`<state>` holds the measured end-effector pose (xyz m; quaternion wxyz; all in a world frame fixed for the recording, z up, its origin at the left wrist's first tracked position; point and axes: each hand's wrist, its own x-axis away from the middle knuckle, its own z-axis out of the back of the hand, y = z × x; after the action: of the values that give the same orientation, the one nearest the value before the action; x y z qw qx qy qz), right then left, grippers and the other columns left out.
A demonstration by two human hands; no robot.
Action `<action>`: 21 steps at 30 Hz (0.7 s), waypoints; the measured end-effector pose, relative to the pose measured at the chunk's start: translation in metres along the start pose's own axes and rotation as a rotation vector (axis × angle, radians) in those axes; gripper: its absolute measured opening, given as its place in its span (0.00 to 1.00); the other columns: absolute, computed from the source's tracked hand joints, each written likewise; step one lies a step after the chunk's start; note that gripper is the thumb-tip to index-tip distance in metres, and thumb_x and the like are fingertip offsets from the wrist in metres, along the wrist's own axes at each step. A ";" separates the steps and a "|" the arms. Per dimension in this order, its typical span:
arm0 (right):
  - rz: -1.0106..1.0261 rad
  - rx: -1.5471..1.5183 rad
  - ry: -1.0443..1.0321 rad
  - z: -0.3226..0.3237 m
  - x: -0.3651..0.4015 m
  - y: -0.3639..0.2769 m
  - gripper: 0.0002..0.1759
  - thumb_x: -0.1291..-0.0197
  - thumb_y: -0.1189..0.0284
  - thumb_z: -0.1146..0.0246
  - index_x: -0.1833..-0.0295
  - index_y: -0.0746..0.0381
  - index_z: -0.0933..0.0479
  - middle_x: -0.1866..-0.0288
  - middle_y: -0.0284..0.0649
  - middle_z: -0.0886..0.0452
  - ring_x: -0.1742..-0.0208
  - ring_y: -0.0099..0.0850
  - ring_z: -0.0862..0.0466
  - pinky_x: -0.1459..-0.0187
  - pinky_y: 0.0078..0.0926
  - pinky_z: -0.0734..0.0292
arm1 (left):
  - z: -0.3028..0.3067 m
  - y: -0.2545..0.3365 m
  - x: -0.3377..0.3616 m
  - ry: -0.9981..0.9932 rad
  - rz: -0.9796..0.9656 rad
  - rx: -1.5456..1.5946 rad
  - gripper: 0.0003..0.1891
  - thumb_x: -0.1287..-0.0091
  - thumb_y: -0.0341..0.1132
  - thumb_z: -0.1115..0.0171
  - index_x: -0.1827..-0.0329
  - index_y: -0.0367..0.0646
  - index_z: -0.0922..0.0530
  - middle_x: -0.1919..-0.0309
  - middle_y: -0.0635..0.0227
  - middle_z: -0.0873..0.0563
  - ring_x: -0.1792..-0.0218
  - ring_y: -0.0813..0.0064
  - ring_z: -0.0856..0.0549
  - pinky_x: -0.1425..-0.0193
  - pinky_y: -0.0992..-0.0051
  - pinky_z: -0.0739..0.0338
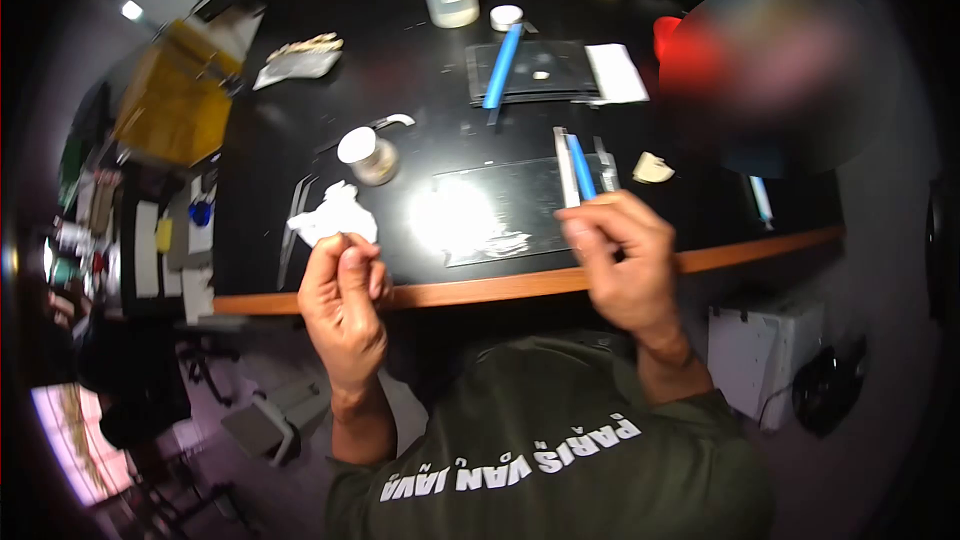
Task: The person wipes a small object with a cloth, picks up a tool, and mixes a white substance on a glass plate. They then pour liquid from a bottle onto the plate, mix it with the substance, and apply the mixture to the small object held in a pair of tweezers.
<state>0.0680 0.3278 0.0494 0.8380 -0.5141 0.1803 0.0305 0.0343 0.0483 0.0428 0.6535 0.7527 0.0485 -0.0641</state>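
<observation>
Two bare hands at the near edge of a glossy black desk. Clock centred on the clear, shiny rectangular sheet, 12 pointing away from the person.

Left hand, 8 o'clock: thumb and fingertips drawn together, no visible gap; cannot tell whether something thin sits between them. Crumpled white tissue just beyond, 9 o'clock; contact unclear.

Right hand, 4 o'clock: thumb and index tips meet, loop behind them open. Narrow silver-white strip runs up from those tips toward 1 o'clock; a real grip on it cannot be confirmed. Slim bright-blue strip close alongside.

Handling, my judgement: light tip-only pressure, wrists steadied on the flat brown wooden edge. Left pinch sits over that edge, so anything small is better handled further in. Strong glare on the sheet; a changed viewing angle would help.

Materials: tissue soft, peaked, matte. Strips straight, stiff-looking. Round clear jar with white lid, 10 o'clock, contents indistinct. Thin metal tweezers, farther out at 9. Cream, irregular flat piece, between 2 and 3, matte against the gloss.
</observation>
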 end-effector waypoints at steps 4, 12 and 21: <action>-0.069 0.082 0.094 0.022 0.004 0.018 0.05 0.28 0.80 0.31 0.52 0.68 0.10 0.62 0.35 0.16 0.68 0.19 0.26 0.66 0.20 0.32 | 0.021 0.021 -0.016 0.092 0.014 -0.267 0.12 0.11 0.33 0.44 0.55 0.37 0.19 0.71 0.77 0.25 0.74 0.89 0.29 0.69 0.82 0.35; -0.058 0.046 0.142 0.030 0.006 0.037 0.06 0.25 0.78 0.30 0.51 0.69 0.11 0.63 0.31 0.16 0.67 0.15 0.31 0.66 0.18 0.36 | 0.050 -0.002 -0.044 0.100 -0.188 -1.037 0.07 0.28 0.29 0.26 0.55 0.32 0.09 0.69 0.56 0.13 0.70 0.67 0.14 0.62 0.67 0.20; -0.062 0.166 0.071 0.033 -0.003 0.026 0.04 0.30 0.80 0.28 0.54 0.68 0.10 0.66 0.36 0.14 0.71 0.20 0.25 0.68 0.22 0.32 | 0.061 -0.014 -0.047 0.148 -0.185 -1.110 0.10 0.34 0.27 0.22 0.54 0.32 0.09 0.69 0.56 0.12 0.70 0.67 0.12 0.60 0.68 0.17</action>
<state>0.0683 0.3690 0.0414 0.8713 -0.4490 0.1960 -0.0289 -0.0167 -0.0094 0.0281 0.9377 0.2916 0.1863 -0.0331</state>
